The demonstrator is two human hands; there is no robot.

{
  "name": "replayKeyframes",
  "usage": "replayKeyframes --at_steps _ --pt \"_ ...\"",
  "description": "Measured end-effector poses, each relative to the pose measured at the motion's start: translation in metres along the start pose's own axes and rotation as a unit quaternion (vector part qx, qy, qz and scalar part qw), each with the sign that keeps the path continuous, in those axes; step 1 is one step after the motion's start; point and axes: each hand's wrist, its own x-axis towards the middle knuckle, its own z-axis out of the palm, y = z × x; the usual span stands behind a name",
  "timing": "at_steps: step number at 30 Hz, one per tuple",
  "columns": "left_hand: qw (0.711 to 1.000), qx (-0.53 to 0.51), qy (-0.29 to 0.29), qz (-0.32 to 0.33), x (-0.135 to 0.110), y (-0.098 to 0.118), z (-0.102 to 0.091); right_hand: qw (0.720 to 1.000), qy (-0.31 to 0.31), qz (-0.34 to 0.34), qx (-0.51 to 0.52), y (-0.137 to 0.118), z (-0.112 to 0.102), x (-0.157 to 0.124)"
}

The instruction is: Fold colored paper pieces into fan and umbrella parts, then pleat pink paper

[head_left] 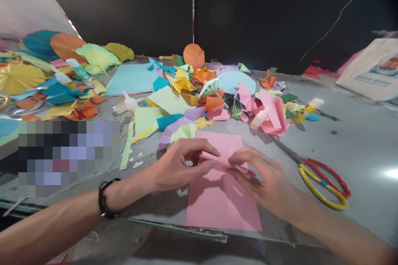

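We had a rectangular pink paper sheet [222, 203] on a grey woven mat [155, 203], close to the mat's near edge. Its near part lay flat, and so did its far part, while between them the paper rose in a soft, crumpled ridge where we pinched it. Both faces that we could see were plain pink, with no printing.

Our left hand [183, 165], a black cord bracelet [105, 201] at its wrist, gripped the ridge from the left between thumb and fingers. Our right hand [261, 178] gripped the same fold from the right with curled fingers, and the 2 hands nearly touched over the paper.

Just right of the sheet lay scissors [323, 184] with red and yellow handles. Beyond the sheet spread a heap of coloured paper scraps [183, 103], with folded pink paper [270, 112], a white glue bottle [259, 118] and a yellow glue stick [306, 111] toward the right. An orange paper umbrella [193, 56] stood at the far side.
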Motion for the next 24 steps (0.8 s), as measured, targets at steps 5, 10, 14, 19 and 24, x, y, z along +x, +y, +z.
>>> replayKeyframes --at_steps 5,10,14,19,24 --pt "1.0 -0.008 0.008 0.014 0.0 -0.0003 -0.0002 1.0 -0.014 0.001 0.0 -0.0002 -0.0008 -0.0019" --pt "0.999 -0.029 -0.003 0.014 -0.0001 0.0017 0.0001 1.0 0.005 -0.002 -0.005 0.001 0.0004 -0.0019" --pt "1.0 -0.015 0.001 0.027 0.0007 0.0033 0.0006 1.0 0.004 -0.006 -0.006 -0.0003 0.0005 0.0001" --pt "0.999 -0.021 -0.01 0.036 0.0001 0.0053 -0.0013 1.0 -0.016 -0.01 0.003 -0.0017 -0.0009 0.0001" --pt "0.975 -0.189 -0.11 -0.039 -0.0013 0.0042 -0.0093 0.999 0.013 -0.046 0.014 -0.0034 -0.0029 -0.0005"
